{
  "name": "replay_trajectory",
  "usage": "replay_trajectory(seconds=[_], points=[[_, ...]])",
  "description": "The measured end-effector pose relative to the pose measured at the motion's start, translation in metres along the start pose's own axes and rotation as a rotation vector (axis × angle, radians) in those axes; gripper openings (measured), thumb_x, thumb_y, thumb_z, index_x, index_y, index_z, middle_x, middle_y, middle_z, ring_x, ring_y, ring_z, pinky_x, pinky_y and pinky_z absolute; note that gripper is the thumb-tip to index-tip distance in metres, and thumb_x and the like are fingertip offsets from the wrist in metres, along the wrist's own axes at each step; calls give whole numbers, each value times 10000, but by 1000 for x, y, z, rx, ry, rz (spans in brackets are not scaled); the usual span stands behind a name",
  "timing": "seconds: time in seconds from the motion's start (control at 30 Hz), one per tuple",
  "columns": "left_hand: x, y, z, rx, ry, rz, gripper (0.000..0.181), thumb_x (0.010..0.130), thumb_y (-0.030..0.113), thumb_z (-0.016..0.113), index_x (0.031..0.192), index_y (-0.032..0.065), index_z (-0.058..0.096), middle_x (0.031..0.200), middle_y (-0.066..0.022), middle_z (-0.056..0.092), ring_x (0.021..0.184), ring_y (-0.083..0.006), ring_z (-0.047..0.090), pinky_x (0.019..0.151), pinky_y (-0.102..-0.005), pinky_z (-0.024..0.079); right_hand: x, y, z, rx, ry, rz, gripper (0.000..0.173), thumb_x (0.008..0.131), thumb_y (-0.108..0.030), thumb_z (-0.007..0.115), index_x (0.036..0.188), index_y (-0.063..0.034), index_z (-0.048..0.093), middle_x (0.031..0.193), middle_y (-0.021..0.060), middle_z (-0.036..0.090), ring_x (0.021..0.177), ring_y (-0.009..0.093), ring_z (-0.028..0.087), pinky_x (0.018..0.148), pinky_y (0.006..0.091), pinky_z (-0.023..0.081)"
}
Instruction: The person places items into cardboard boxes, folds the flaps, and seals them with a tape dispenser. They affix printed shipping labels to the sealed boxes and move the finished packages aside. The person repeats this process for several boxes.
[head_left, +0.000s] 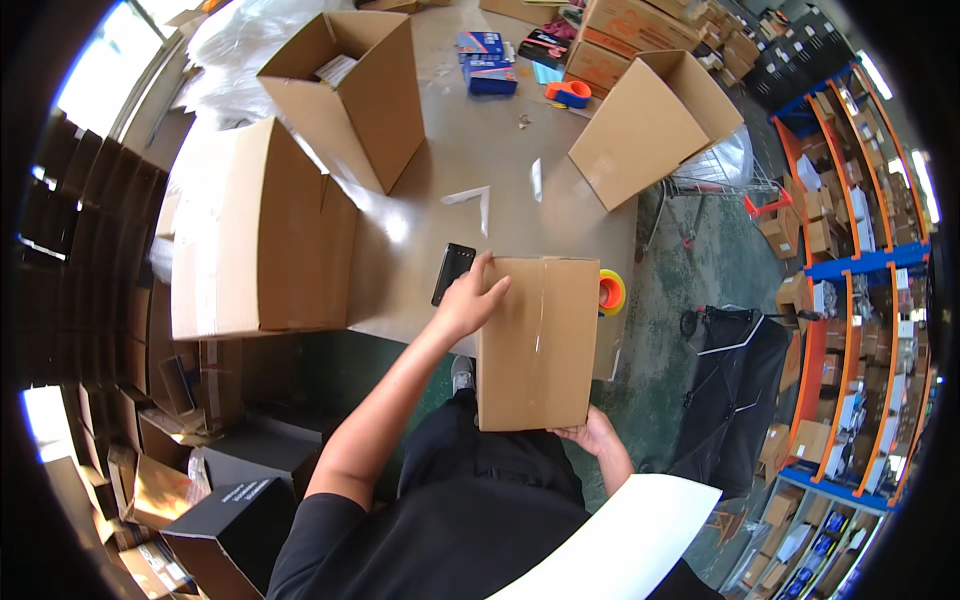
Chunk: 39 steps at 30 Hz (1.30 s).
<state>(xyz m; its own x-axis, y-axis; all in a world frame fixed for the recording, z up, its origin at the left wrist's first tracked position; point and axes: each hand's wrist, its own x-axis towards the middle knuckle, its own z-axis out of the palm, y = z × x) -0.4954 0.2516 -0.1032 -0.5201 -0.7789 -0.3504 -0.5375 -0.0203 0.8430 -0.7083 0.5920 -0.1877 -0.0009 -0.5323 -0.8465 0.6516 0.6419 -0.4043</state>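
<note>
A taped cardboard box (538, 345) is held between both hands over the near edge of the table, close to my body. My left hand (474, 296) grips its upper left corner, thumb on the top face. At the lower right corner, my right hand (586, 433) supports the box from beneath, its fingers partly hidden. A black smartphone (453, 271) lies on the table just beyond my left hand. Right of the box is a roll of tape (613, 292) with an orange core. A white sheet (622, 536) covers part of my right side.
Open cartons stand at the back left (382, 97) and right (637, 135) of the table (420, 217); a large taped carton (217, 232) is at left. Blue boxes (490, 77) and an orange tape dispenser (568, 94) lie farther back. A folded black cart (724, 405) and shelving (862, 259) stand right.
</note>
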Motion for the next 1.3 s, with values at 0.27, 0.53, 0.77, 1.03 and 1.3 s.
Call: replay_trajectory(seconds=[0.27, 0.53, 0.77, 1.03, 1.3], points=[[-61, -80, 101, -192, 71, 98, 1103, 961, 369, 783, 1707, 0, 59, 1665, -328, 351, 1530, -423, 419, 1231, -455, 397, 6, -35, 44, 108, 83, -216, 784, 1050, -645, 576, 1498, -3, 534, 1345, 207, 695, 1208, 309, 715, 1060, 450, 586], [7, -77, 64, -479, 142, 269, 914, 971, 217, 779, 1661, -48, 240, 1664, -258, 367, 1558, -341, 383, 1263, -424, 341, 33, -71, 98, 275, -53, -269, 643, 1119, -471, 555, 1412, 101, 550, 1270, 257, 723, 1196, 339, 732, 1026, 411, 605], [-71, -25, -18, -700, 128, 218, 363, 1070, 141, 669, 1398, 4, 599, 1311, -92, 672, 1199, -185, 662, 1043, -353, 528, -86, -148, 154, -252, -373, -775, 589, 1096, -483, 566, 1309, 53, 689, 1053, 178, 781, 937, 225, 742, 810, 333, 576], [-170, -7, -28, -781, 124, 228, 288, 1048, 124, 655, 1277, -51, 657, 1153, -128, 725, 1066, -195, 681, 999, -344, 518, -222, -187, 222, -659, -935, -1580, 387, 966, -302, 806, 1056, 72, 770, 889, 186, 779, 724, 244, 742, 587, 334, 585], [-200, 56, -63, -342, 666, 521, 307, 867, -40, 774, 1159, -11, 687, 1099, -118, 663, 938, -208, 668, 854, -325, 556, -114, -139, 248, -534, -110, -987, 178, 1029, -76, 740, 936, 76, 740, 886, 3, 581, 745, 46, 543, 657, 234, 419]])
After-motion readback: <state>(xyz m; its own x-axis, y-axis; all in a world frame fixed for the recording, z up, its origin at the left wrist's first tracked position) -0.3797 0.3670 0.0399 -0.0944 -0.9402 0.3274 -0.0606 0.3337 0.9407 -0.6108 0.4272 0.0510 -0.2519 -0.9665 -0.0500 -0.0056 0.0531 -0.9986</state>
